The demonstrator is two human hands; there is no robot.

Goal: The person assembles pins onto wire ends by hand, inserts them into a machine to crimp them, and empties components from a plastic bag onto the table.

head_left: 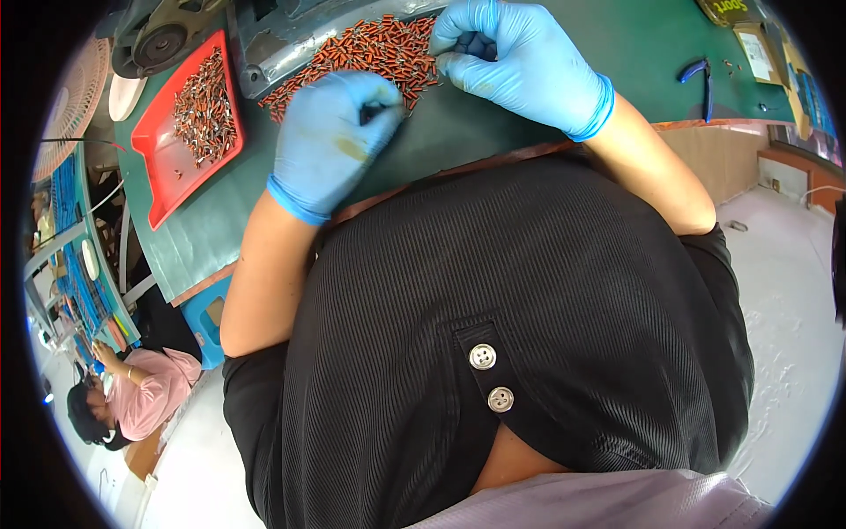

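Gloved hands sorting small orange-red parts on a green mat

The left hand (330,132) in a blue glove curls its fingers inward at the near edge of the pile of small orange-red cylindrical parts (370,51); whether it grips one cannot be told. The right hand (515,62) pinches at the pile's right end. A red tray (159,167) holding more such parts lies to the left on the green mat (634,44).

Red tray (159,159), blue-handled pliers (702,78), white fan (66,106)
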